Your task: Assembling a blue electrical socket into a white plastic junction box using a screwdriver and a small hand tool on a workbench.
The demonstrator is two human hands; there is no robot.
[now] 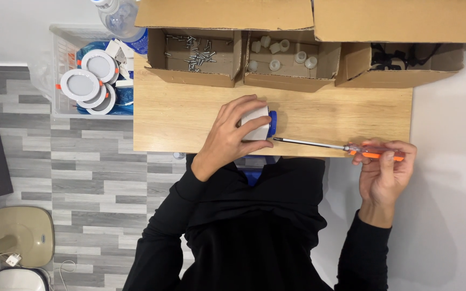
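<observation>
Lowest in the frame, the person's black sleeves rise toward the wooden table. At right of centre the right hand has its fingers curled shut around the orange handle of a screwdriver, pinching it between thumb and fingertips; the thin metal shaft runs leftward, almost level, and its tip ends just beside the lamp housing. The left hand, at the middle of the frame, is cupped over that housing with fingers spread and wrapped round its white body, pressing it onto the tabletop; a blue part shows at its right edge. The housing looks light, rigid plastic, probably smooth enough to skid under the driver's push, so a firm grip round the white body, clear of the blue end, seems best.

Further up, three open cardboard boxes line the table's far edge: the left box holds loose screws, the middle box small white caps, the right box black cables. At upper left, a clear bin beside the table holds round white lamps.
</observation>
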